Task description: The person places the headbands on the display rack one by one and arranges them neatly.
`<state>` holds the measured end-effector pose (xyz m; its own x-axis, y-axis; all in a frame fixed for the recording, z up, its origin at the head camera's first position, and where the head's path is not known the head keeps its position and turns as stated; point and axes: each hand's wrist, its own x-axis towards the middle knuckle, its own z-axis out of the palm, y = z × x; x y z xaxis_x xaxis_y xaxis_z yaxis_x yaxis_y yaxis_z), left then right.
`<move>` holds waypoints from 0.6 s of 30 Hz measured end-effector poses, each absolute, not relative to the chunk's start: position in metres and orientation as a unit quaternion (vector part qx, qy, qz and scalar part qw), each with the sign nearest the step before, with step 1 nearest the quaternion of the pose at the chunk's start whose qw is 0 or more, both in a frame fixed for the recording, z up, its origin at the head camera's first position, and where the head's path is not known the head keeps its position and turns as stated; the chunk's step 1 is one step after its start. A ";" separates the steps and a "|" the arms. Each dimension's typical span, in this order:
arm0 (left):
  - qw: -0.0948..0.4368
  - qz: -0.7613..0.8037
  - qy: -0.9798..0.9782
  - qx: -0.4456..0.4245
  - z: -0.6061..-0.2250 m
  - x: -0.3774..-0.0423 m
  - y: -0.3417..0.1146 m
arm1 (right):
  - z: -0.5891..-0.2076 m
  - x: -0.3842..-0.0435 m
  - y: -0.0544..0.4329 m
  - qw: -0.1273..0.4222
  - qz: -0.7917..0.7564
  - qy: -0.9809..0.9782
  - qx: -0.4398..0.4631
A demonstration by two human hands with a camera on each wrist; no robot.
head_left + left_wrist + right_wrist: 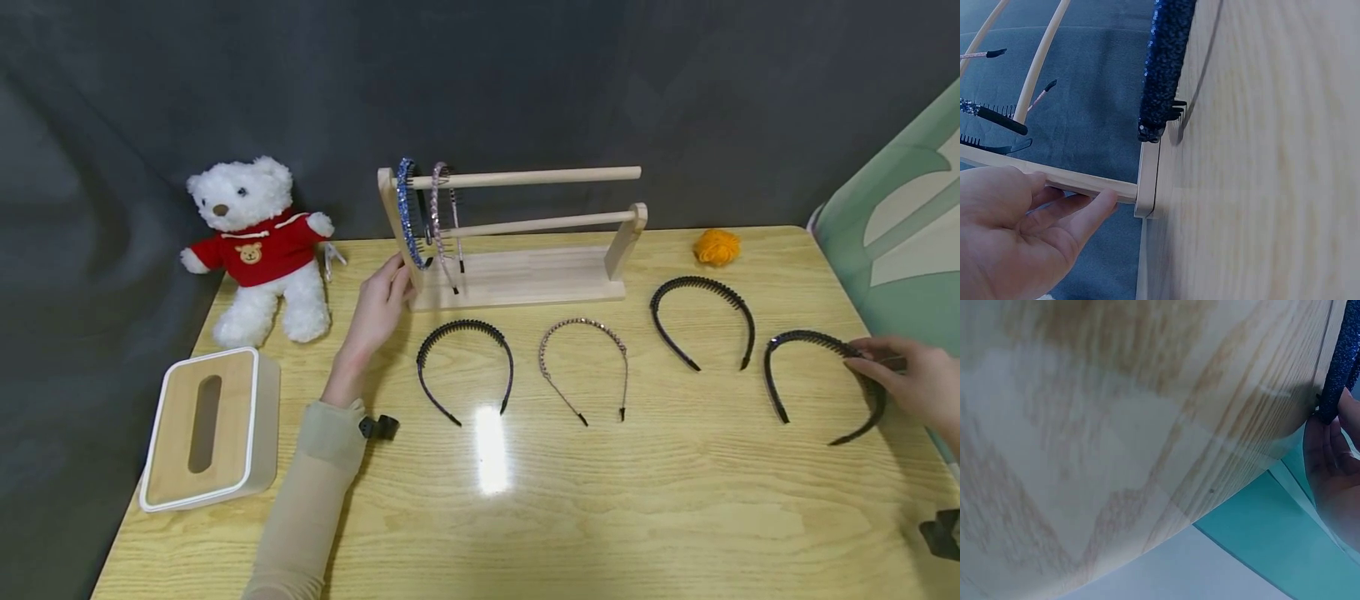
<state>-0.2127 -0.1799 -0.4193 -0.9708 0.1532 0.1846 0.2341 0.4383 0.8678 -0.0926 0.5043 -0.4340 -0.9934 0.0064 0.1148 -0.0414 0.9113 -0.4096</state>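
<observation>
At the left end of a wooden headband rack (517,279), my left hand (381,302) grips the side post (1079,178), fingers bent round its edge. A blue glittery headband (406,208) and a pink one (437,204) hang on the rack's bars close to that post. At the table's right edge my right hand (918,375) pinches a dark glittery headband (808,336) by its right side, between thumb and fingers. In the right wrist view the pinched band (1340,372) shows dark blue glitter, and the rest of it lies out of frame.
On the table lie a dark headband (465,325), a pink beaded headband (581,322) and another dark headband (697,282). An orange ball-like thing (717,247) sits behind. At left are a white teddy bear (258,242) and a wood-topped tissue box (262,417).
</observation>
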 end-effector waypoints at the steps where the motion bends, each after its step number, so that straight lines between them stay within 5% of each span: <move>1: 0.039 -0.518 -0.847 -0.114 -0.419 -0.213 -0.180 | -0.433 -0.092 0.504 0.057 0.209 -0.976 0.009; 18: 0.037 -0.520 -0.846 -0.114 -0.419 -0.212 -0.181 | -0.428 -0.090 0.500 0.076 0.225 -0.971 -0.018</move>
<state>-0.2120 -0.1805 -0.4188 -0.9714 0.1542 0.1808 0.2310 0.4335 0.8710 -0.0899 0.5004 -0.4276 -0.9879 0.0684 0.1392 0.0003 0.8984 -0.4392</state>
